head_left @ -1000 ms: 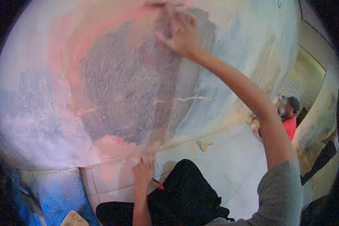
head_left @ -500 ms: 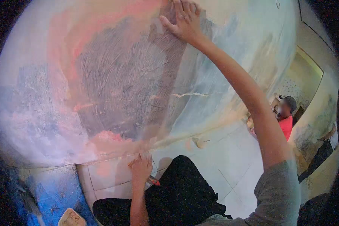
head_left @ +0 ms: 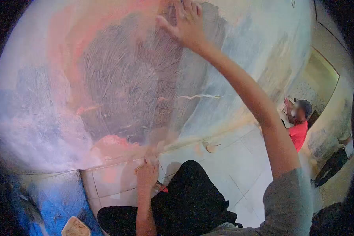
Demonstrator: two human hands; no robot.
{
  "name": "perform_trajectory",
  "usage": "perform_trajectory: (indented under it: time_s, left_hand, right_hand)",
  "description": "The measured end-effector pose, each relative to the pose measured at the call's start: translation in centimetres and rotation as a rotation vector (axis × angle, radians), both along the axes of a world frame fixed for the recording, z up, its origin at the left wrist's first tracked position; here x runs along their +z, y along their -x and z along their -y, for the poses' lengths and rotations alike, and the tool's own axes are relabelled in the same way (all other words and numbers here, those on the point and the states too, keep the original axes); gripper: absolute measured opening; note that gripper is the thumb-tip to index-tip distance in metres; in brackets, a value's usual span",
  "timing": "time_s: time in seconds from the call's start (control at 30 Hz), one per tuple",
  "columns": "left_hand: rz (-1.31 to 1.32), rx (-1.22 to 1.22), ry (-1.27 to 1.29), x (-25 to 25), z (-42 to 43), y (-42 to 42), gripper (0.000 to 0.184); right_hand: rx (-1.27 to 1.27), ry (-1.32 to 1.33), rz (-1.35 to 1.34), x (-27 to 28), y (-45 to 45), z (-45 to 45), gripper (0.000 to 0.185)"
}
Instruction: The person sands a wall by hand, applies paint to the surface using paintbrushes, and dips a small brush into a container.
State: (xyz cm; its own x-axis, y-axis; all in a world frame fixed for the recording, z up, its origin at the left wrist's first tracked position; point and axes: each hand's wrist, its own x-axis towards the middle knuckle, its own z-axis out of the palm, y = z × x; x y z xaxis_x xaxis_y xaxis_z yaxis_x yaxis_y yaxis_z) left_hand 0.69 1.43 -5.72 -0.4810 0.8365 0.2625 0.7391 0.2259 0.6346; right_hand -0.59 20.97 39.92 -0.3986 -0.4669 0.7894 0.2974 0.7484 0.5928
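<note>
My right hand [head_left: 185, 25] reaches up to the painted wall [head_left: 126, 74], over the top of its dark, streaky patch. Its fingers bend over something I cannot make out, partly cut off by the upper frame edge, while the thumb sticks out to the left. Low down, beside the wall's foot, my left hand [head_left: 147, 175] is closed around a tool [head_left: 162, 186] with a red end. That end points down to the right, near my dark-clothed knee; the part inside the hand is hidden.
White floor tiles [head_left: 220, 173] meet the wall's base. A small round pale object [head_left: 211, 147] lies there. Blue sheeting [head_left: 63, 196] and a pale container [head_left: 76, 227] are at lower left. At right, a person in red [head_left: 299, 133] wears a cap; another person's dark-clothed leg [head_left: 332, 167] shows beyond.
My right hand has shifted slightly left along the wall's upper part since the last frame. My left hand stays low with the tool. The person in red has raised a hand.
</note>
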Motion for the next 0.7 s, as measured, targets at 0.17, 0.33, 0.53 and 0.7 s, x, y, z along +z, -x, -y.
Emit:
perform_trajectory:
  time_s: [0.17, 0.33, 0.53, 0.7]
  left_hand:
    - [0.035, 0.015, 0.011, 1.7, 0.4, -0.4, 0.057]
    - [0.100, -0.015, 0.157, 1.3, 0.0, -0.1, 0.058]
    - [-0.005, -0.028, 0.149, 1.4, 0.2, 0.1, 0.055]
    - [0.073, -0.017, 0.058, 2.9, 0.8, -0.3, 0.054]
  right_hand:
    - [-0.122, -0.006, 0.118, -5.1, -3.1, -1.5, 0.082]
    - [-0.103, -0.065, -0.011, 0.7, -0.8, -1.0, 0.081]
    - [-0.053, 0.067, -0.108, -2.6, -0.2, -1.3, 0.080]
    - [-0.103, 0.003, 0.014, -3.7, -2.4, -2.2, 0.083]
